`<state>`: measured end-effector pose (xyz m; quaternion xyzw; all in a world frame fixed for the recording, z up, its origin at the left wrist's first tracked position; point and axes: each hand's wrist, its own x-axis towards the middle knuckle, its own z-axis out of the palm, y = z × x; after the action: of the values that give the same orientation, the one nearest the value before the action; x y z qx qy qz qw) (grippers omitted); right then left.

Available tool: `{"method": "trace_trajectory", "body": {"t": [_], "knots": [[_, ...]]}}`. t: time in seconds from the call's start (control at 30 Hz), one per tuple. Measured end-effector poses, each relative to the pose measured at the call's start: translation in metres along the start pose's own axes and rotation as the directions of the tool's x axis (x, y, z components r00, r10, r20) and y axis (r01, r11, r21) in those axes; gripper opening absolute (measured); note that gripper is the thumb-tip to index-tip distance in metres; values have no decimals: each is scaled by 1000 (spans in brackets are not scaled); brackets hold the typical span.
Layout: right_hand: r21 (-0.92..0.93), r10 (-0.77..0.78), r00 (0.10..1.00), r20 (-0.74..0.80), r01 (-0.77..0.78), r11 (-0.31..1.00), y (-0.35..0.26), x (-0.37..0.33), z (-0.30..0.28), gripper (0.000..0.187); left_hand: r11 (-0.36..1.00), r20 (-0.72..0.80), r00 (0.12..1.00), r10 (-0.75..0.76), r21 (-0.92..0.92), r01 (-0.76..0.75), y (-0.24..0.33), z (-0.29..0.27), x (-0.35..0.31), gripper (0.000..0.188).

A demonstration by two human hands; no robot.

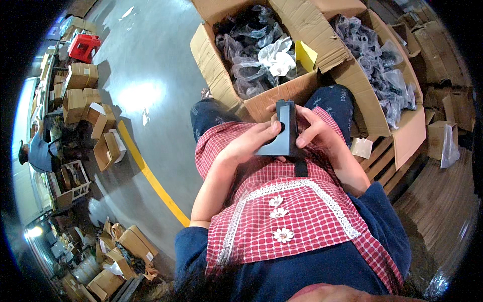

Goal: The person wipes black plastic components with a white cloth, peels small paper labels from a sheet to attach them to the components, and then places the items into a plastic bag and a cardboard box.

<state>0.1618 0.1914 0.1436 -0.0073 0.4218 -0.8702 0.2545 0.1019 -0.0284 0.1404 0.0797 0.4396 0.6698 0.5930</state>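
A dark grey, box-like angular part (285, 133) with a round dark spot on its side is held over my lap, its kind not clear. My left hand (251, 140) grips it from the left, thumb pressed on its side. On the right edge, my right hand (318, 132) has its thumb and fingers closed round the part. Some fingertips are hidden behind it. Below hangs a short black strap (301, 168) against my red checked apron (271, 201).
An open carton (282, 95) in front of my knees holds crumpled clear bags, white wrapping and a yellow piece (305, 55). Another carton (410, 138) of bagged dark items stands at right on wooden slats. At far left, a person (43, 146) is among stacked boxes and a red stool (84, 48).
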Motion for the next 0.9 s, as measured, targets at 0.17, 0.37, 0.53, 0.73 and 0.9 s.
{"method": "trace_trajectory", "body": {"t": [0.17,0.37,0.53,0.73,0.9], "knots": [[-272,35,988,-151,-76,959,10,8,-13,111,989,-191,981,-43,128,68,-6,-3,-1,64],[-177,132,984,-124,-152,972,20,-5,17,107,884,-285,956,63,460,79,-31,4,-7,64],[-270,9,961,-276,-86,959,40,-3,31,92,817,-244,948,206,575,-30,-37,9,-8,62],[5,20,967,-252,-19,1000,25,-3,25,93,717,-207,968,142,696,44,-22,12,-25,65],[-85,-37,967,-250,16,996,3,6,25,100,964,-91,984,152,235,-127,-10,16,-32,50]]}}
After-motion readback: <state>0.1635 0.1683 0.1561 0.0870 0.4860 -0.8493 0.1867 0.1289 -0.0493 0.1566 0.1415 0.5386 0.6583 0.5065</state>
